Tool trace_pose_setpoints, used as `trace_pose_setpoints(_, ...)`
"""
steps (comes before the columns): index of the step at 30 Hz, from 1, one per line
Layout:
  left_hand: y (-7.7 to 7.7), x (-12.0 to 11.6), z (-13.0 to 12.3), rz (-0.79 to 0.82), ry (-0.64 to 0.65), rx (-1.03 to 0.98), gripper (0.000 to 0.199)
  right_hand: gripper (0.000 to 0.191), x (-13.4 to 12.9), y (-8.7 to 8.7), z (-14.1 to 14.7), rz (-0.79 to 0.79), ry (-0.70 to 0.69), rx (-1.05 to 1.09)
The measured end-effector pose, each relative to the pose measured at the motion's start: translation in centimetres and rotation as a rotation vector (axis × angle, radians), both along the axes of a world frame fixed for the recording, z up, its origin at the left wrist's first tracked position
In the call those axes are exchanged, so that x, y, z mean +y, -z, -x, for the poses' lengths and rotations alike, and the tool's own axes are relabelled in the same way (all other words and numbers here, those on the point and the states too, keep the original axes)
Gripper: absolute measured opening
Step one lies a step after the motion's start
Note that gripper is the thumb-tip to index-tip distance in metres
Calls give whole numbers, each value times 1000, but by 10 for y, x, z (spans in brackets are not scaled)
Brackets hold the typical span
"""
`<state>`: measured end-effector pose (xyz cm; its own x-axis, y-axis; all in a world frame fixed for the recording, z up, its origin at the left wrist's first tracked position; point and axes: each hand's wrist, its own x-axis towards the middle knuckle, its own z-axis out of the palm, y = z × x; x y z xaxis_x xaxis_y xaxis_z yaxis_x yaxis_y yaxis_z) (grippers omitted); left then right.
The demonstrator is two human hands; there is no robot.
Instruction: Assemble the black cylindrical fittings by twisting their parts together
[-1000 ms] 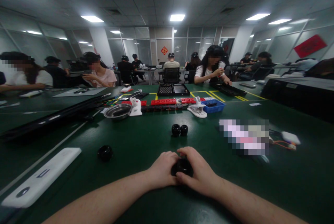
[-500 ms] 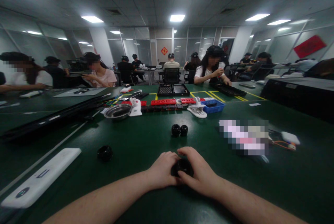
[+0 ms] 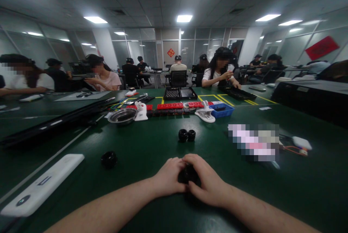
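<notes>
1. Clock centre: left hand [image 3: 169,176] and right hand [image 3: 208,179] curl fingers around a black round part [image 3: 189,173], apparently steadying it from both sides.
2. Between nine and ten o'clock: single black piece [image 3: 109,159], apart.
3. Twelve o'clock: paired black pieces [image 3: 183,135], touching, seemingly within reach.

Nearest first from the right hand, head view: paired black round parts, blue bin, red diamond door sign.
1. Paired black round parts, ahead, slightly left.
2. Blue bin, farther ahead, slightly right.
3. Red diamond door sign, across the room.
</notes>
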<state>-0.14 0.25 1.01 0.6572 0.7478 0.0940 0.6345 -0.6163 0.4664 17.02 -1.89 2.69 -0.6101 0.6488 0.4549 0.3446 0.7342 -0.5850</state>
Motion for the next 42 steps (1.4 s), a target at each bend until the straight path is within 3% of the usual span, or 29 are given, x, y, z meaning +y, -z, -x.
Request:
trace_pose_setpoints(9,-2,0,0,-13,3,-10,42,50,3,5,4,33,163,-57)
trace_pose_setpoints(16,-1,-1,0,14,-4,1,36,57,0,3,0,-6,-32,-4)
trace_pose_setpoints(22,-1,0,0,-2,8,-16,41,49,3,3,1,13,160,-40)
trace_pose_setpoints(25,0,0,0,-1,6,-13,42,46,1,0,2,37,77,-13)
trace_pose_setpoints(29,2,0,0,-1,-13,-10,42,56,-1,-3,0,6,-56,16)
trace_pose_setpoints(36,-2,0,0,-14,-4,-9,41,45,2,-2,2,43,186,-47)
trace_pose_setpoints(42,-3,-1,0,12,-19,14,39,47,-1,-5,1,32,4,-18)
